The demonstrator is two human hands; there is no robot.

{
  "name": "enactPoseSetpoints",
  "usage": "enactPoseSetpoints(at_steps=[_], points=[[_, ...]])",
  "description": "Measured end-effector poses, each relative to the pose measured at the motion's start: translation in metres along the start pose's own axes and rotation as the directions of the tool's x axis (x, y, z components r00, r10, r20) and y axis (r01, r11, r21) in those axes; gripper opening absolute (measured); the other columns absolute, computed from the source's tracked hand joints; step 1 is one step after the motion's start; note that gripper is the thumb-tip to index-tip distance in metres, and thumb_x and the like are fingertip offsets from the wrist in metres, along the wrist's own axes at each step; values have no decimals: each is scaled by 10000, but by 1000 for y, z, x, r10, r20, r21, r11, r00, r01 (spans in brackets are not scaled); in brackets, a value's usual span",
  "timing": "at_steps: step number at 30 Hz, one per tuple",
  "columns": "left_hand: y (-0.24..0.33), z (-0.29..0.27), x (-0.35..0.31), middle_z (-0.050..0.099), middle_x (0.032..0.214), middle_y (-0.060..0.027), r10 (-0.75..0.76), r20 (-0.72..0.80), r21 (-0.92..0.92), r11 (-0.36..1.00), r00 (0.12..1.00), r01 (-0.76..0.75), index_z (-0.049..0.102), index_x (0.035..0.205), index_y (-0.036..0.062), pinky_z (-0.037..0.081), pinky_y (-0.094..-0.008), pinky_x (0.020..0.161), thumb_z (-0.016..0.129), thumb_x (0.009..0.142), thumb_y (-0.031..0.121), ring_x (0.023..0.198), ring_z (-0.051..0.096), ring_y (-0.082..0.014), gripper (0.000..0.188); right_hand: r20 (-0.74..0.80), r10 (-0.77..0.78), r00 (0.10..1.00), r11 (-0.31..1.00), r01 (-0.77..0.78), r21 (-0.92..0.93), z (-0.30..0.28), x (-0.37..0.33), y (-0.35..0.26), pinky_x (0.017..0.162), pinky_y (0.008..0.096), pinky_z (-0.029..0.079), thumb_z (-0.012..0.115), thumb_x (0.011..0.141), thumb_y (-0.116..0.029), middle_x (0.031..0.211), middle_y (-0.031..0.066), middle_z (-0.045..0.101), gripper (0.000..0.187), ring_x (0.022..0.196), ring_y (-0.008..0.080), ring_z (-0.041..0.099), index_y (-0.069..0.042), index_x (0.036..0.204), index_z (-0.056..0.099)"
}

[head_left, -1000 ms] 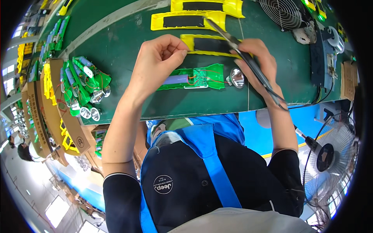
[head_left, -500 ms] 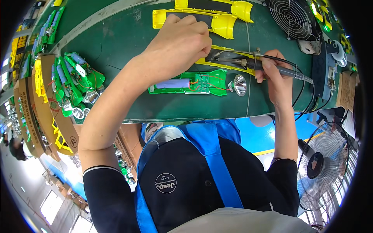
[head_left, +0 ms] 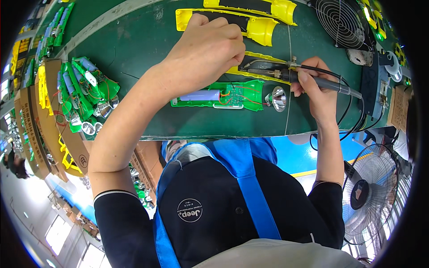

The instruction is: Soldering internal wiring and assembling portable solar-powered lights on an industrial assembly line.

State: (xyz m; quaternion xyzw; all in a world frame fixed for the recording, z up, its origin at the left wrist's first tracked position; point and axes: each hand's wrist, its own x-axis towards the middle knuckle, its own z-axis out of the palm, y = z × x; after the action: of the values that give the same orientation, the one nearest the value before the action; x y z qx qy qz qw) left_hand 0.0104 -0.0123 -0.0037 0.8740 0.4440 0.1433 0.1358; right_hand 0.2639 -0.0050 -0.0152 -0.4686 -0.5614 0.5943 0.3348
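Observation:
My right hand (head_left: 316,85) grips a soldering iron (head_left: 326,84) with a thin metal tube clamped along it. Its tip points left over a yellow flashlight shell half (head_left: 268,58) with a dark inner strip. My left hand (head_left: 213,49) is closed, fingers curled down by that shell's left end; whatever they hold is hidden beneath the hand. Just nearer to me lies a green shell half (head_left: 254,94) with a purple battery cell (head_left: 201,95), a small green circuit board (head_left: 233,96) and red wires. Beside its right end rests a silver reflector cup (head_left: 279,99).
Beyond my left hand lie two more yellow shell halves (head_left: 261,31) (head_left: 283,12). Several wired green assemblies (head_left: 82,89) are piled at left, by cardboard boxes (head_left: 38,129). A black fan with a round guard (head_left: 338,23) stands far right, near a dark box unit (head_left: 374,85) and cables.
The whole view has shifted slightly, with the bench things a little farther right in it. Both hands keep almost the same pose, and the iron stays over the yellow shell.

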Motion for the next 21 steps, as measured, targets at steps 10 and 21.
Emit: enactPoseSetpoints(at_steps=[10, 21], points=[[0, 2, 0, 526, 760, -7, 21, -44, 12, 1000, 999, -20, 609, 697, 118, 318, -349, 744, 595, 750, 123, 817, 497, -178, 55, -71, -69, 995, 992, 76, 99, -14, -9, 13, 561, 243, 440, 554, 865, -186, 709, 105, 568, 212, 595, 136, 545, 7, 926, 491], [1, -3, 0, 537, 830, 1, 15, 11, 25, 1000, 1000, -16, 596, 739, 101, 315, -358, 780, 615, 761, 117, 852, 500, -181, 32, -163, -205, 965, 952, 235, 196, -8, -14, 35, 604, 262, 432, 536, 886, -227, 753, 124, 566, 257, 643, 156, 535, 2, 977, 463]])
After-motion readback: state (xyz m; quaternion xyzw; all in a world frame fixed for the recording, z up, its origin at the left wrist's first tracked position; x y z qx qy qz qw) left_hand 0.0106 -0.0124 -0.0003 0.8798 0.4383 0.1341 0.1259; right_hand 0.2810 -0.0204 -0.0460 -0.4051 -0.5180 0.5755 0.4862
